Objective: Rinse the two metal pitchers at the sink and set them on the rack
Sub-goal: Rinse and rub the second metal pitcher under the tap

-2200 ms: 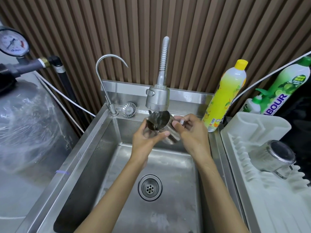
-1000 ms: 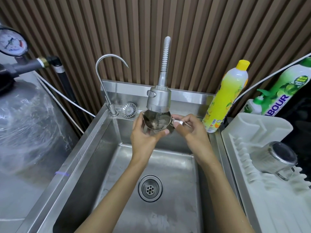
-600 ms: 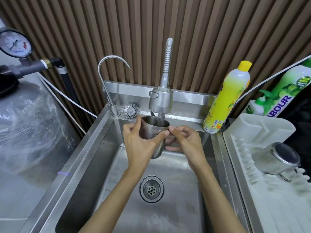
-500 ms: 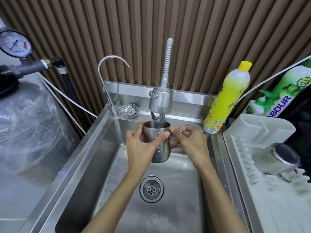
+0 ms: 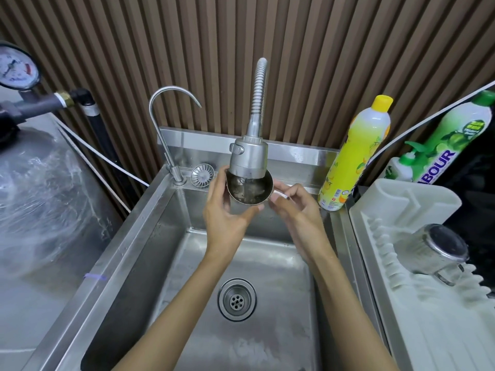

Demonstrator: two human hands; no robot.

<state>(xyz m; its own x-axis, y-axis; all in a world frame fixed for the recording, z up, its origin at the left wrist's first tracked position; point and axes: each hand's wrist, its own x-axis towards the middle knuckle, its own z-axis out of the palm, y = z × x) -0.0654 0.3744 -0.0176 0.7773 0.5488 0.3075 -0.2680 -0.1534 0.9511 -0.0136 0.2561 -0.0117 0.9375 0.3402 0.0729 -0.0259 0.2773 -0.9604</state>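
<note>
1. Rinse step judged in hand: held a small round stainless-steel pitcher (image 5: 250, 192) mouth-up, close under the grey metal spray head (image 5: 249, 159) of the faucet, above the stainless-steel sink basin (image 5: 150, 236).
2. Wrapped the left hand (image 5: 227, 218) round the cup's near side, thumb and fingers curled on its wall; pinched its thin handle (image 5: 280, 194) with the right hand (image 5: 297, 210), just right of the cup.
3. Looked wet and splashed inside; could not tell the stream itself, hidden by the spray head.
4. Noted the other steel pitcher (image 5: 431, 250) tilted on its side on the white ribbed plastic drying rack (image 5: 417, 317), well to the right of the right hand; so judged the task roughly half done.
5. Reckoned the next move called for tipping the water out over the round drain (image 5: 236, 299) below both hands, then carrying the cup rightward over the sink's rim to bare ribs beside the first pitcher.
6. Marked a tall yellow dish-soap bottle (image 5: 353, 159) just beyond the right hand and a green-labelled bottle (image 5: 450, 145) farther right, behind the rack: likeliest to be knocked on that path.
7. Left a thin chrome gooseneck tap (image 5: 171, 103) beyond the left hand, out of the way.
</note>
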